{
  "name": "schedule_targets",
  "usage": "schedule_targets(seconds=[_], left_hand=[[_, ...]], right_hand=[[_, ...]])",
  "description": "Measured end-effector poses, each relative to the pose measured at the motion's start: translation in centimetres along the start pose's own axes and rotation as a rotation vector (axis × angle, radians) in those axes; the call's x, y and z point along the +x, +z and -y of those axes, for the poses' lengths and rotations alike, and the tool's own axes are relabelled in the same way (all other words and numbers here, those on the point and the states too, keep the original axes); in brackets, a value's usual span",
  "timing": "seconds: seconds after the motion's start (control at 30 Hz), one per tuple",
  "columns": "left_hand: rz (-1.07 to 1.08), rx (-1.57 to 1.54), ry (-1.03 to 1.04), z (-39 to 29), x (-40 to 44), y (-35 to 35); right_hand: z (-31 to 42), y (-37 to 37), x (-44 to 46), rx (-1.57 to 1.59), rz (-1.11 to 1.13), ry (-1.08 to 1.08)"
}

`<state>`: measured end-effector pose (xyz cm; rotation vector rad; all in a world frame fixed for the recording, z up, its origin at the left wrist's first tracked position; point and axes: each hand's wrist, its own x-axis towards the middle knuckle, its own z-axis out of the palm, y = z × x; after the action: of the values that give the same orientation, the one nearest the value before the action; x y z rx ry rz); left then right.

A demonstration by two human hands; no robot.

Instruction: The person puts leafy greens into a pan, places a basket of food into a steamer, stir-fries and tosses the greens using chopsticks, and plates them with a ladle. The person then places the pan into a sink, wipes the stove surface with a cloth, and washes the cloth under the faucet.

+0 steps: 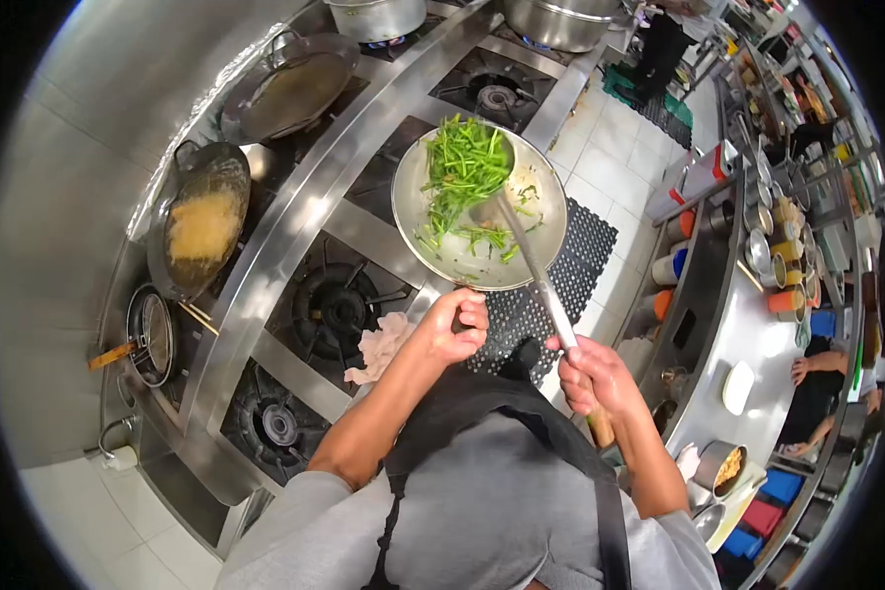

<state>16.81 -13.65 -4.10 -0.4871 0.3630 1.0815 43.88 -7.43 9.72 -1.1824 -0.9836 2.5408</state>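
Note:
A wide metal pan [442, 258] with chopped green vegetables [465, 162] is held up over the stove's front edge. My left hand [454, 329] is closed at the near side of the pan, around its handle, which is mostly hidden. In my right hand [598, 379] is a long-handled ladle [545, 285], its fingers wrapped round the handle. The ladle's bowl end rests inside the pan among the greens. Beside my left forearm, a crumpled pale cloth [383, 347] lies on the stove.
Burners [336, 305] line the stove. Behind are a wok of frying food [205, 228], another wok [295, 93], a strainer [157, 334] and two pots [560, 22]. At right stands a counter [723, 393] with containers; another person's arms [816, 366] show beyond it.

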Motion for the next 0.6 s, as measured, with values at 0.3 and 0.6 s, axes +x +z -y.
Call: schedule_targets(seconds=[0.3, 0.6], left_hand=[[-0.097, 0.093, -0.067, 3.7, 1.1, -0.2], [-0.131, 0.1, -0.282, 12.9, 6.2, 1.3]], right_hand=[[-2.3, -3.4, -3.9, 0.314, -0.064, 0.076], [-7.0, -10.5, -14.7, 0.347, -0.185, -0.022]])
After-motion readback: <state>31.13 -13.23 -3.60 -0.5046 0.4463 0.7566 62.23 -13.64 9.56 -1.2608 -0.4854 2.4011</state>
